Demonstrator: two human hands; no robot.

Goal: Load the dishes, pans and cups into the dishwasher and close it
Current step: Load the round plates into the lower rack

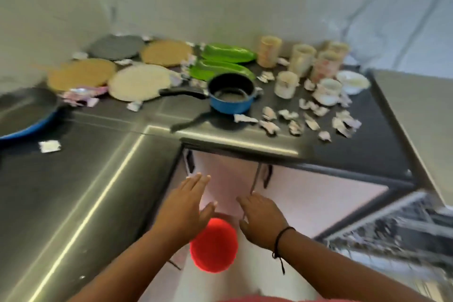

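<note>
My left hand (186,206) and my right hand (261,219) are stretched out with straight fingers in front of the white cabinet doors, holding nothing. On the dark counter lie several round plates (139,82), two green dishes (226,54), a blue saucepan (231,94) with a black handle and a blue frying pan (23,111) at far left. Several cups (302,60) and a white bowl (353,81) stand at the back right. The open dishwasher's wire rack (397,230) shows at lower right, blurred.
Crumpled paper scraps (294,119) litter the counter around the cups and plates. A red round bin (213,245) sits on the floor below my hands. The steel counter (73,191) runs along the left in an L shape.
</note>
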